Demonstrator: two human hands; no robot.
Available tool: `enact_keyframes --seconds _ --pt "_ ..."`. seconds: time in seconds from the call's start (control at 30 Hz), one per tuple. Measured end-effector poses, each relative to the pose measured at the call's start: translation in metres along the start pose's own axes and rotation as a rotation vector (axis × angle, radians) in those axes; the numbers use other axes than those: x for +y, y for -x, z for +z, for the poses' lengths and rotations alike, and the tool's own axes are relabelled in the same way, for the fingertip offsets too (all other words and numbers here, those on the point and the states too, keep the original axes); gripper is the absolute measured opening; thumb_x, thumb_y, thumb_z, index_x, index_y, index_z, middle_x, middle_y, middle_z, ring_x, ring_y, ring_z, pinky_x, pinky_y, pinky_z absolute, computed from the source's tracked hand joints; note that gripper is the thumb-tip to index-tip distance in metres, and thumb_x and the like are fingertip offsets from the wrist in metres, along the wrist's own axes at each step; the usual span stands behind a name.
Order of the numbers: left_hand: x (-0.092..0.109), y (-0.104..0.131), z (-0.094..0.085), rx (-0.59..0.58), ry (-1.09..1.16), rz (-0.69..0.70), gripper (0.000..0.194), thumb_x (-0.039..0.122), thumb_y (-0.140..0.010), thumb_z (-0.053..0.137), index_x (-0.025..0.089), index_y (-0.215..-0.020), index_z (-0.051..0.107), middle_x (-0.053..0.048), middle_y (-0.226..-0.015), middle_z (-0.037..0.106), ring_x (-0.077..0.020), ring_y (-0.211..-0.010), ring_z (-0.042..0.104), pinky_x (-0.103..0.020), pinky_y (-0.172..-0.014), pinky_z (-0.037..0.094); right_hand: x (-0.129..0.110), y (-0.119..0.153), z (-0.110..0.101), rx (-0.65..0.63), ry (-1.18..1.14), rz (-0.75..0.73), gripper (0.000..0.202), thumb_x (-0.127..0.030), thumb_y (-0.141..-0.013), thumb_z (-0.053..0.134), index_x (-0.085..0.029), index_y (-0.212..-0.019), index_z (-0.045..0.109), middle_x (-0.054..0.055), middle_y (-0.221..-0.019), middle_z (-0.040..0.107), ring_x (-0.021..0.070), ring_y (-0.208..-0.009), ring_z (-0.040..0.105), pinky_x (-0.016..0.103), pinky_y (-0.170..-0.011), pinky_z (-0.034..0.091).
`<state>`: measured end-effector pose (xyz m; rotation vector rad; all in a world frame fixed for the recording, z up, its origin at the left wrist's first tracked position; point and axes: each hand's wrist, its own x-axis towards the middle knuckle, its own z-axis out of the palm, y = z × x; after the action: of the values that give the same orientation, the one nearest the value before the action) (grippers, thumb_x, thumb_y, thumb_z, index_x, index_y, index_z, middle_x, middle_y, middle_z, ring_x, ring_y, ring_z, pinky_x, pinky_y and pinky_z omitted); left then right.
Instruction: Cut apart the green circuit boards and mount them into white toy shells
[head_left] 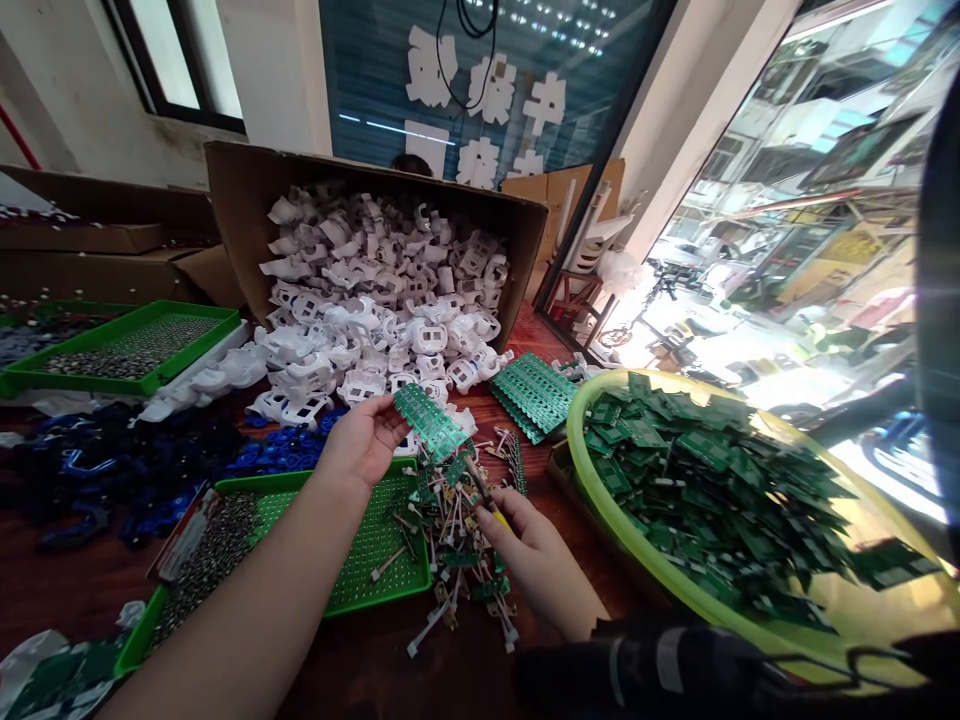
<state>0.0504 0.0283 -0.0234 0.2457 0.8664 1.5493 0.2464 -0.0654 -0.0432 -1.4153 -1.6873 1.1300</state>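
My left hand is closed on the left edge of a green circuit board panel, tilted above the table. In my right hand is a yellow-handled tool with a narrow dark metal tip. Its tip reaches up to the panel's lower right edge; whether it touches cannot be made out. Beneath both hands lies a pile of small circuit boards with wire leads. Left of that pile, a green perforated tray holds many small metal parts, partly hidden by my left forearm.
A yellow tub full of green boards stands at the right. Stacked board panels lie beside it. Behind, a tipped cardboard box spills white plastic shells. Blue parts and another green tray are at left.
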Motion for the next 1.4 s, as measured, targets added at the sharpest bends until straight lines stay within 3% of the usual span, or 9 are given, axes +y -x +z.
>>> enact_keyframes --seconds 0.13,0.27,0.4,0.6,0.77,1.07,1.3,1.4 --pt "0.003 0.004 0.001 -0.017 -0.024 0.098 0.013 0.003 -0.074 0.049 0.011 -0.067 0.056 0.000 -0.053 0.058 -0.0101 -0.045 0.055 -0.021 -0.044 0.049 -0.001 -0.001 0.001 0.013 -0.021 0.024 0.035 -0.046 -0.079 0.050 -0.016 -0.096 0.057 0.006 -0.094 0.057 0.0206 -0.091 0.051 0.029 -0.082 0.038" --pt "0.001 0.009 0.004 -0.061 -0.059 0.121 0.009 0.003 -0.071 0.053 0.010 -0.068 0.057 -0.001 -0.055 0.059 -0.0114 -0.046 0.056 -0.022 -0.043 0.048 -0.001 -0.002 0.000 -0.032 -0.141 0.041 0.036 -0.048 -0.079 0.049 -0.016 -0.095 0.058 0.004 -0.087 0.058 0.0182 -0.083 0.052 0.027 -0.076 0.039" --pt "0.000 0.012 0.005 -0.070 -0.066 0.120 0.008 0.003 -0.070 0.054 0.011 -0.068 0.057 0.000 -0.056 0.060 -0.0108 -0.046 0.057 -0.021 -0.044 0.048 0.001 -0.002 0.000 -0.051 -0.114 0.028 0.031 -0.046 -0.081 0.049 -0.016 -0.084 0.056 0.000 -0.074 0.052 0.0134 -0.070 0.047 0.023 -0.067 0.037" --pt "-0.004 0.005 0.003 -0.032 -0.048 -0.012 0.014 0.002 -0.074 0.048 0.010 -0.065 0.055 -0.001 -0.052 0.059 -0.0097 -0.043 0.056 -0.019 -0.042 0.049 0.001 -0.001 0.005 -0.049 -0.106 0.033 0.031 -0.047 -0.082 0.046 -0.017 -0.078 0.052 -0.002 -0.066 0.044 0.0118 -0.062 0.042 0.022 -0.059 0.035" --pt "-0.013 0.000 0.002 -0.020 -0.051 -0.113 0.020 -0.003 -0.073 0.042 0.009 -0.062 0.053 -0.004 -0.050 0.058 -0.0104 -0.041 0.056 -0.019 -0.039 0.049 -0.001 -0.001 0.005 -0.040 -0.122 0.006 0.032 -0.047 -0.081 0.047 -0.016 -0.077 0.053 -0.001 -0.067 0.046 0.0122 -0.064 0.043 0.022 -0.061 0.036" --pt "-0.004 0.011 0.006 -0.033 -0.057 0.111 0.010 0.004 -0.072 0.051 0.011 -0.066 0.056 -0.001 -0.055 0.060 -0.0107 -0.045 0.057 -0.021 -0.043 0.048 0.006 -0.006 0.007 0.027 -0.047 0.033 0.041 -0.051 -0.078 0.049 -0.015 -0.095 0.058 0.007 -0.092 0.058 0.0216 -0.089 0.052 0.029 -0.079 0.040" --pt "-0.008 0.019 0.010 -0.100 -0.096 0.101 0.009 0.004 -0.069 0.054 0.012 -0.064 0.057 0.000 -0.054 0.060 -0.0106 -0.044 0.056 -0.020 -0.042 0.046 0.005 -0.005 0.006 0.009 -0.091 0.014 0.033 -0.048 -0.078 0.049 -0.016 -0.075 0.055 -0.001 -0.067 0.049 0.0127 -0.065 0.044 0.023 -0.062 0.037" --pt "-0.011 0.017 0.010 -0.099 -0.100 0.028 0.012 0.003 -0.072 0.051 0.010 -0.063 0.057 -0.002 -0.053 0.060 -0.0110 -0.043 0.056 -0.020 -0.040 0.047 0.003 -0.004 0.005 0.019 -0.095 -0.002 0.032 -0.047 -0.079 0.049 -0.016 -0.072 0.053 -0.001 -0.065 0.045 0.0115 -0.062 0.040 0.023 -0.059 0.035"
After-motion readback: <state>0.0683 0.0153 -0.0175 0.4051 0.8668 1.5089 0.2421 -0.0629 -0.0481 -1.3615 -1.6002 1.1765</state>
